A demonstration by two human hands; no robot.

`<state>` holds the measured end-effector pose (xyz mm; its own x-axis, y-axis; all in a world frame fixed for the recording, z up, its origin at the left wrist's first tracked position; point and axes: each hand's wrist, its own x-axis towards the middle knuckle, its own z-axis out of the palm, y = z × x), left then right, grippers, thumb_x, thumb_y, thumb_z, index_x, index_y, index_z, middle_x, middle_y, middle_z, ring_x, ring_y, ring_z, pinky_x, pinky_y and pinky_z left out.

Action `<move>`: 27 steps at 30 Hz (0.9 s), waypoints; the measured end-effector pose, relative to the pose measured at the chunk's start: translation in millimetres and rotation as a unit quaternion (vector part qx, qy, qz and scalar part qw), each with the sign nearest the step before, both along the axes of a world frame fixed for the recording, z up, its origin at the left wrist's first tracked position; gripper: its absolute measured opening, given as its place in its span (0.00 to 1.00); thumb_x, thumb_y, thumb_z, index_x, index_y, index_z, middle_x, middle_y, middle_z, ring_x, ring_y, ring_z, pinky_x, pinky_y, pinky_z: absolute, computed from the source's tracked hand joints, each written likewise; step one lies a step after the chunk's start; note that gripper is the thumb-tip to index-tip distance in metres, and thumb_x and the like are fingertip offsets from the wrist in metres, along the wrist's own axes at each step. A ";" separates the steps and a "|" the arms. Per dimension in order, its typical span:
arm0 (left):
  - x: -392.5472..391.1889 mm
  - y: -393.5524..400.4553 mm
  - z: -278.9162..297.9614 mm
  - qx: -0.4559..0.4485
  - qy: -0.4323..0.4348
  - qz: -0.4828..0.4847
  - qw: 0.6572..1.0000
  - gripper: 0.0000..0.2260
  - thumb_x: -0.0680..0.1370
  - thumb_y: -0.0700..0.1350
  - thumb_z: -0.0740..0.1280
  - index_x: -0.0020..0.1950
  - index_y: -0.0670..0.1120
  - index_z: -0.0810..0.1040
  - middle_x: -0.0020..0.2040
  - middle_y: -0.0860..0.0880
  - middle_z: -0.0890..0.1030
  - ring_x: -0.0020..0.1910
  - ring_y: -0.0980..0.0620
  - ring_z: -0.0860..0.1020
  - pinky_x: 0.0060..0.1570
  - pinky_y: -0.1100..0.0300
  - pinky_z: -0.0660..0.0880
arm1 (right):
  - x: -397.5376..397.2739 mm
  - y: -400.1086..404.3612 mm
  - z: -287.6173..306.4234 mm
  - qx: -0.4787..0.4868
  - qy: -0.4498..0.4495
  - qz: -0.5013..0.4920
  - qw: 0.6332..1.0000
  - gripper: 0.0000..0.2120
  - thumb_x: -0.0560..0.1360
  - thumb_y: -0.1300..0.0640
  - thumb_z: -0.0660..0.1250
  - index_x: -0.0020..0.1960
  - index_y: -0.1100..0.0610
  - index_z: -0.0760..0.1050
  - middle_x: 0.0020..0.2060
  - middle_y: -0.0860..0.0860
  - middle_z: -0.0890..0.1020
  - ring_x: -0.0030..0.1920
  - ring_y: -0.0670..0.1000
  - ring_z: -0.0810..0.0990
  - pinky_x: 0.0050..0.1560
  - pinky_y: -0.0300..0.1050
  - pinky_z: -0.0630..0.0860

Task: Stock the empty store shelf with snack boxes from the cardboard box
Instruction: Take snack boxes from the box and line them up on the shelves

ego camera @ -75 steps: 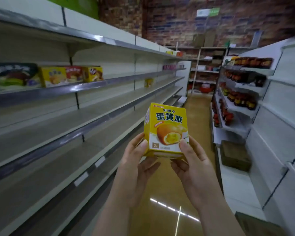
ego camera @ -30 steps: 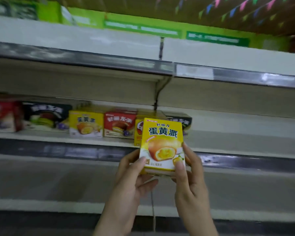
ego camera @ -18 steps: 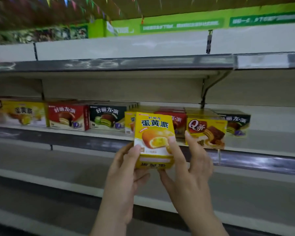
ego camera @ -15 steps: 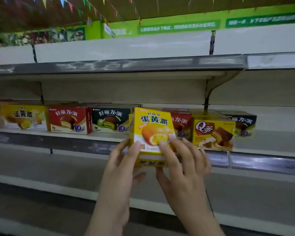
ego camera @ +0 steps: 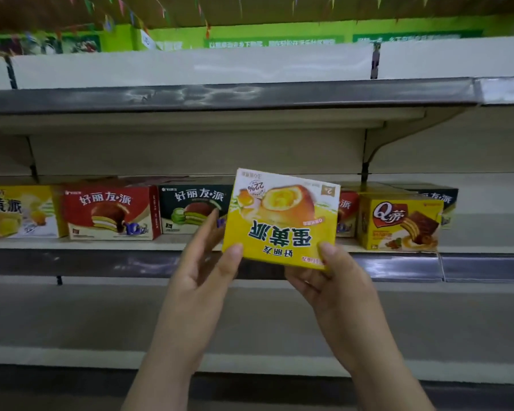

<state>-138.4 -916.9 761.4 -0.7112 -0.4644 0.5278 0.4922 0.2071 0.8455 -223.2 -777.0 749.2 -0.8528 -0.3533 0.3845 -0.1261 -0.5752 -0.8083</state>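
I hold a yellow egg-yolk pie snack box [ego camera: 282, 218] in front of the middle shelf [ego camera: 101, 262], with its printed face upside down. My left hand [ego camera: 202, 274] pinches its lower left corner, thumb on the front and fingers behind. My right hand [ego camera: 336, 283] grips its lower right corner, thumb on the front. The box hangs just before the shelf's front edge, covering part of the row of boxes behind it. No cardboard box is in view.
On the shelf stand a yellow box [ego camera: 15, 212], a red pie box [ego camera: 110, 213], a dark green pie box [ego camera: 193, 209], another red box [ego camera: 346, 213], a yellow Q box [ego camera: 398, 223] and a dark box [ego camera: 445, 203]. An upper shelf [ego camera: 220, 96] overhangs; a lower shelf [ego camera: 72, 318] lies below.
The box has been flipped in my hands, so its print now reads upside down. Both hands shifted to its lower corners and the view moved closer to the shelf.
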 end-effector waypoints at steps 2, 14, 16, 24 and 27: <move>-2.8 2.4 -3.1 -0.001 0.006 -0.030 1.000 0.18 0.69 0.60 0.69 0.57 0.74 0.74 0.58 0.63 0.80 0.59 0.60 0.78 0.63 0.49 0.73 | -0.4 -0.5 -1.4 -0.001 -0.016 -0.009 1.000 0.19 0.64 0.46 0.70 0.52 0.54 0.80 0.45 0.54 0.86 0.45 0.52 0.85 0.55 0.52 0.78; -24.5 10.3 -18.2 0.198 0.060 -0.151 0.967 0.26 0.66 0.47 0.75 0.63 0.47 0.75 0.56 0.47 0.83 0.56 0.46 0.82 0.50 0.52 0.80 | 19.2 -21.8 -8.6 0.107 0.102 -0.016 0.989 0.20 0.70 0.55 0.71 0.61 0.54 0.76 0.53 0.48 0.85 0.54 0.46 0.83 0.53 0.38 0.79; -19.6 -3.5 -14.6 0.171 0.070 -0.116 0.976 0.30 0.62 0.47 0.78 0.64 0.51 0.76 0.55 0.50 0.83 0.54 0.48 0.82 0.44 0.55 0.81 | 15.3 -15.1 -4.2 0.147 0.121 -0.064 0.980 0.32 0.67 0.50 0.78 0.68 0.48 0.69 0.58 0.45 0.82 0.55 0.42 0.82 0.51 0.36 0.79; 16.6 -55.0 8.3 -0.256 -0.024 -0.047 0.965 0.45 0.58 0.57 0.79 0.67 0.78 0.58 0.63 0.67 0.75 0.65 0.64 0.72 0.61 0.49 0.74 | 13.5 18.3 32.4 0.338 0.347 -0.084 0.871 0.47 0.59 0.41 0.77 0.71 0.28 0.54 0.66 0.27 0.68 0.66 0.30 0.67 0.60 0.27 0.70; 20.6 -61.3 17.3 -0.289 -0.016 -0.082 0.954 0.45 0.58 0.56 0.76 0.69 0.77 0.57 0.66 0.65 0.73 0.67 0.62 0.71 0.61 0.47 0.75 | 16.4 8.0 34.1 0.355 0.355 -0.030 0.864 0.39 0.60 0.47 0.75 0.67 0.35 0.62 0.59 0.32 0.76 0.60 0.34 0.75 0.54 0.30 0.75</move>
<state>-117.8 -978.2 778.7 -0.7695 0.0177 0.6384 0.5342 0.5657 0.6282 -206.8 -769.0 783.4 -0.5161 -0.6780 0.5234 -0.7479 0.0589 -0.6612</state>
